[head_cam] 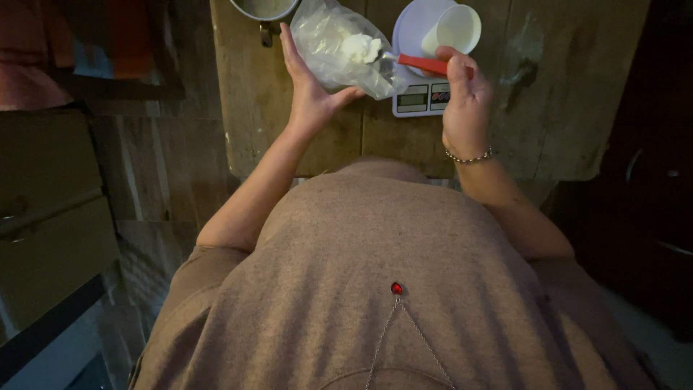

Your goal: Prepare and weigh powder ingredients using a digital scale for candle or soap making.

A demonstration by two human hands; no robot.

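Right hand (465,97) fingers clamp red-handled spoon (404,63), lying crosswise, bowl pointing left into plastic bag (339,50); left hand (307,90) fingers spread, steadying bag.

I'm in a dim home kitchen, judging by the worn wooden table (289,108) I stand at, the digital kitchen scale (421,97) with a white cup (455,29) on it, the metal pot (264,10) at the far edge, and the drawers (50,224) on my left.
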